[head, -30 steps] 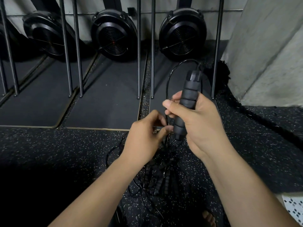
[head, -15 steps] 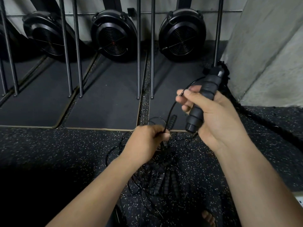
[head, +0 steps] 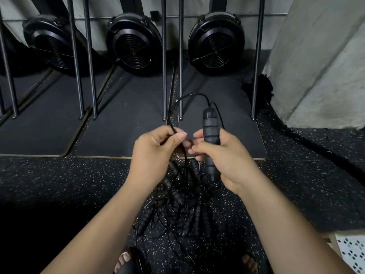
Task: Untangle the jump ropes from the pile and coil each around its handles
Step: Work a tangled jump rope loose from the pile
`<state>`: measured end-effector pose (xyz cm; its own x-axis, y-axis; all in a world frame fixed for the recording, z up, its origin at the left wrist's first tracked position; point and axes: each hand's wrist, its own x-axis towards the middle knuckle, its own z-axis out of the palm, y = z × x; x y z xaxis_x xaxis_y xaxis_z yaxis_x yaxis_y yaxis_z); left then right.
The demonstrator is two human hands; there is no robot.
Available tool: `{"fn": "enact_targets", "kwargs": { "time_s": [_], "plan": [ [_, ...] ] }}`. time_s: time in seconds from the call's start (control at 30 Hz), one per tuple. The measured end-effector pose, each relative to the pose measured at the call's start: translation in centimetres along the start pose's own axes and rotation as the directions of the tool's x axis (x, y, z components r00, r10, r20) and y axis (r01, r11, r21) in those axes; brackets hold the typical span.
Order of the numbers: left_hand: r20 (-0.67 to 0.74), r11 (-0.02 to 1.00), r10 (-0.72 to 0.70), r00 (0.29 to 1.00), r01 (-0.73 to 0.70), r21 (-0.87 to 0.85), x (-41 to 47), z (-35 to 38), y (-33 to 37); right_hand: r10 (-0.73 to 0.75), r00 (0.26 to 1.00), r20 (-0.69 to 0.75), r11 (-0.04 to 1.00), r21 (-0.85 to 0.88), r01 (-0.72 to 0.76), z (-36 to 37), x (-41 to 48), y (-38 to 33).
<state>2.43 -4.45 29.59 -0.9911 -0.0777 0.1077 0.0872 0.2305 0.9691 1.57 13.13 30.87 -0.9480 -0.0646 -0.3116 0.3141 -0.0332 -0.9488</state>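
Progress: early. Your right hand (head: 227, 161) clenches one handle (head: 211, 131), held upright above the pile (head: 177, 204). Your left hand (head: 154, 155) pinches that handle's cord (head: 194, 94) between thumb and fingers, just beside the right. The cord leaves the handle's top, arcs over to the left hand, then drops into the pile.

Judgement: one rope is being traced out and is not yet free; its second handle cannot be picked out among the rest. No rope shows as coiled. Left to do: free this rope, wind it round its handles, then repeat for the others.

Materials: the handles are black, ribbed, foam-like cylinders with a hard cap at the cord end. Several lie crossed in the pile on the floor (head: 59, 184) below your hands. The cords are thin, black, slightly glossy, lying in springy-looking loops, many overlapping. The floor is dark speckled rubber, matte
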Motion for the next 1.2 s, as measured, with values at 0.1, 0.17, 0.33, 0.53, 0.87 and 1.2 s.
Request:
{"fn": "enact_targets", "kwargs": {
  "time_s": [0.1, 0.17, 0.33, 0.53, 0.87, 1.2],
  "plan": [
    [-0.026, 0.989, -0.035, 0.999, 0.031, -0.147, 0.0, 0.0, 0.8, -0.001, 1.000, 0.030, 0.997, -0.078, 0.003, 0.4, -0.1, 0.4],
    [-0.059, 0.978, -0.052, 0.997, 0.039, -0.207, 0.2, -0.2, 1.0, -0.029, 0.999, 0.039, 0.986, -0.161, 0.035, 0.5, -0.2, 0.5],
    [-0.099, 0.950, -0.098, 0.990, 0.064, -0.305, 0.3, -0.6, 1.1, -0.089, 0.991, 0.104, 0.960, -0.257, 0.113, 1.2, -0.5, 0.7],
    [-0.083, 0.928, -0.162, 0.983, 0.123, -0.351, 0.6, -0.7, 0.8, -0.208, 0.978, -0.011, 0.916, -0.352, 0.191, 1.0, -0.5, 0.5],
    [0.183, 0.981, 0.014, 0.983, -0.048, 0.187, -0.4, 1.3, -0.9, -0.269, 0.954, -0.132, 0.963, -0.012, 0.269, 0.2, -0.6, -1.2],
    [0.266, 0.916, 0.052, 0.962, -0.152, 0.371, -0.3, 1.3, -2.6, -0.392, 0.909, -0.141, 0.896, 0.166, 0.412, -0.5, -2.1, -3.7]
  ]
}}
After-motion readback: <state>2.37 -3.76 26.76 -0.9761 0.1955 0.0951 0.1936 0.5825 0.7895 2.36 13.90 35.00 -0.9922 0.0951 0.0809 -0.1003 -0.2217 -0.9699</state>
